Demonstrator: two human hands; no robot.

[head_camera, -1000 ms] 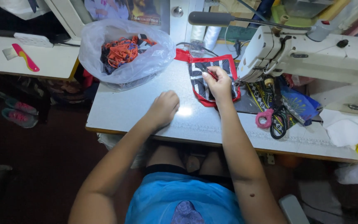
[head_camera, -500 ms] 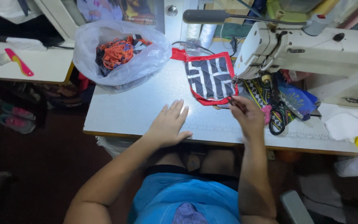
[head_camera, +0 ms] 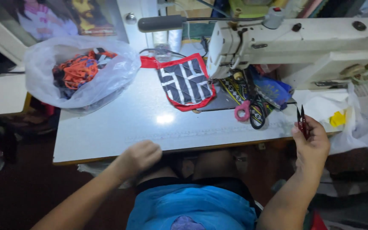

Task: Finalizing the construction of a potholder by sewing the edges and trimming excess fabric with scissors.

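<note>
Right hand grasps thread snips, blades up, off desk's front edge. Left hand clenched, empty. Risk: exposed points could jab fingers.

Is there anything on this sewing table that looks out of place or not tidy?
Nothing looks damaged or spilled. The red-edged striped cloth piece lies askew beside the sewing machine, and pink-handled scissors rest on crumpled fabric beneath it.

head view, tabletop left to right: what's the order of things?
Clear plastic bag of fabric scraps → striped pouch with red trim → pink-handled scissors → right hand holding thread snips → white bag with a yellow piece. The left hand sits at the near table edge, between bag and pouch.
</note>
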